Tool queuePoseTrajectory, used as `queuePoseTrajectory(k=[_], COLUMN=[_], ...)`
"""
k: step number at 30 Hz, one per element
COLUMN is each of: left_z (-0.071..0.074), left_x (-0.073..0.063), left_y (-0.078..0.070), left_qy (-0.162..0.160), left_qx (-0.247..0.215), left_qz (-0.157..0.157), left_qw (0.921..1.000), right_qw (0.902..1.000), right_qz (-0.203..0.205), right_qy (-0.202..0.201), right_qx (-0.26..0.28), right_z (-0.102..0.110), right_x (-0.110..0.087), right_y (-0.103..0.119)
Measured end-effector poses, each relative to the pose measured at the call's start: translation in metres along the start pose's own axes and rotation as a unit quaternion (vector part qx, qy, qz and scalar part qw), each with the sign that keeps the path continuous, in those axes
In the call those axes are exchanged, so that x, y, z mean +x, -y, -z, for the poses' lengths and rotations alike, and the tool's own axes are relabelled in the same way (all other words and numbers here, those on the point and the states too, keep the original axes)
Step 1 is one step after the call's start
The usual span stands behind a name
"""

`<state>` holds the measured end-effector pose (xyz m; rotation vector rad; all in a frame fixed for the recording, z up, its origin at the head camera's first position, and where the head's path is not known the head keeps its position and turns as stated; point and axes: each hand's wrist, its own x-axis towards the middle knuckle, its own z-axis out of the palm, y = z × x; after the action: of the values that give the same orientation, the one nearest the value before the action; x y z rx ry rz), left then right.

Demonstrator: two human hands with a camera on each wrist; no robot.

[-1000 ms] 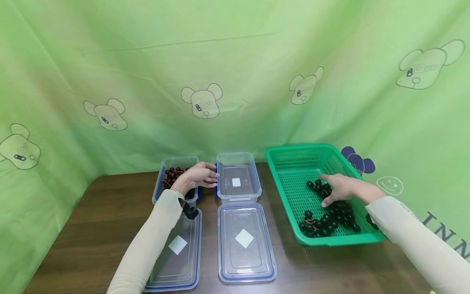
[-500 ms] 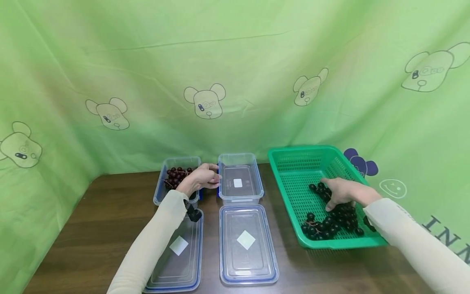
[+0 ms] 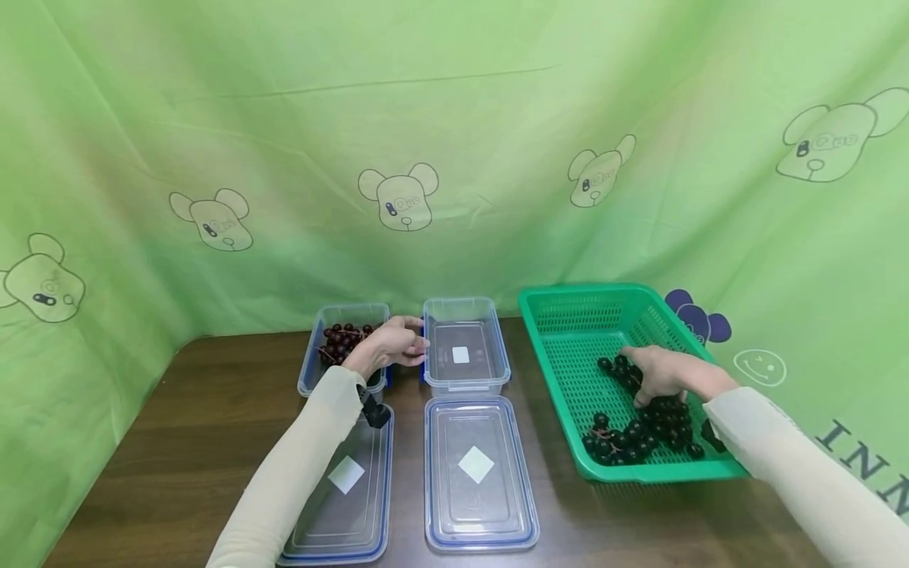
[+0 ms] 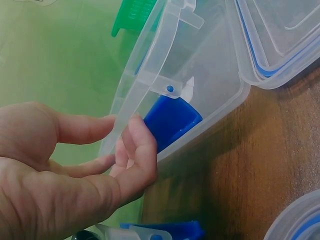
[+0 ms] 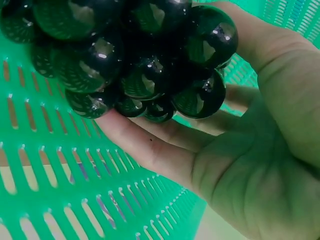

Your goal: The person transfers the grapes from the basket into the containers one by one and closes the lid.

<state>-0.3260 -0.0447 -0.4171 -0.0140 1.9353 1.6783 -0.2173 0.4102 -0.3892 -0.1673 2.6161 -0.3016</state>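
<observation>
My left hand (image 3: 393, 345) is at the left side of a clear plastic food container (image 3: 465, 389) that has no fruit in it. In the left wrist view its thumb and curled fingers pinch the rim beside a blue clip (image 4: 172, 120), which hangs loose. Inside the green basket (image 3: 557, 394), my right hand (image 3: 663, 372) grips a bunch of dark grapes (image 5: 145, 55). The right wrist view shows its fingers curled under the berries and the thumb on the other side. More dark grapes (image 3: 618, 442) lie near the basket's front.
Left of the held container, another clear container (image 3: 307, 367) has reddish grapes (image 3: 341, 339) in it. Two blue-edged lids lie in front, one lid (image 3: 483, 505) at the middle and one lid (image 3: 355, 525) partly under my left sleeve. A green curtain (image 3: 454, 260) hangs behind the table.
The right hand has drawn its thumb and fingers closer around the grapes in the basket. The left hand has stayed at the container's rim. The head view has shifted slightly.
</observation>
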Motion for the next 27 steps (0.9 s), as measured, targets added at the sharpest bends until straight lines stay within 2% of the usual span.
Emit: queuePoseTrajectory(k=[6, 13, 27], left_z=[-0.002, -0.001, 0.000], left_x=[-0.001, -0.003, -0.003], left_y=[-0.002, -0.002, -0.001], left_qy=[0.001, -0.003, 0.000], left_qx=[0.001, 0.002, 0.000], left_qz=[-0.001, 0.003, 0.003], left_qw=[1.0000, 1.0000, 1.0000], right_qw=[0.9999, 0.9987, 0.9948], right_qz=[0.011, 0.044, 0.087], right_qy=[-0.010, -0.023, -0.049], right_qx=[0.004, 0.014, -0.023], right_z=[-0.002, -0.002, 0.015], right_x=[0.000, -0.001, -0.005], right_y=[-0.004, -0.005, -0.008])
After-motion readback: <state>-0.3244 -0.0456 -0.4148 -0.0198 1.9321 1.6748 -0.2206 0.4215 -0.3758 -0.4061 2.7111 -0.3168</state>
